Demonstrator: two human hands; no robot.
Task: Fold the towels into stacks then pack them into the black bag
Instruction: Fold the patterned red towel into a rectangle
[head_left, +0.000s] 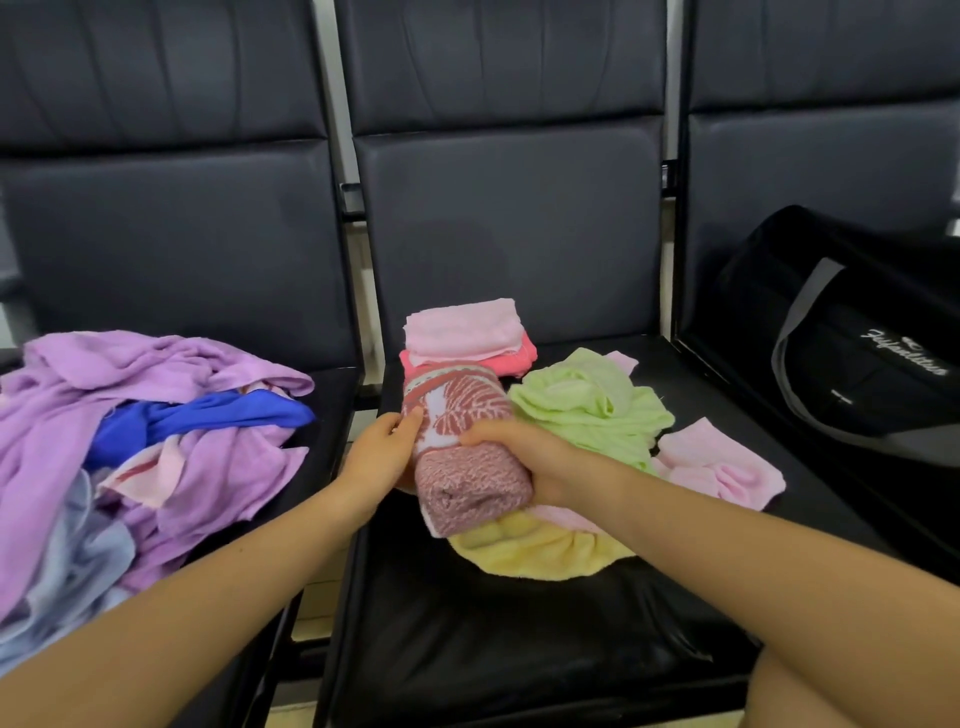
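Observation:
A folded pink-and-white patterned towel (462, 447) lies on the middle black seat (467, 623). My left hand (379, 457) holds its left side, thumb on top. My right hand (524, 457) grips its right side with fingers curled over the top. Behind it sits a small stack of folded towels, pale pink (462, 327) on bright pink (514, 358). A crumpled green towel (592, 405), a pale pink towel (722, 467) and a yellow towel (540, 556) lie around it. The black bag (857, 332) rests on the right seat.
A heap of unfolded towels covers the left seat: purple (78, 389), blue (208, 415) and light blue (67, 561) ones. Dark padded seat backs (509, 208) rise behind all three seats. Gaps with metal frame separate the seats.

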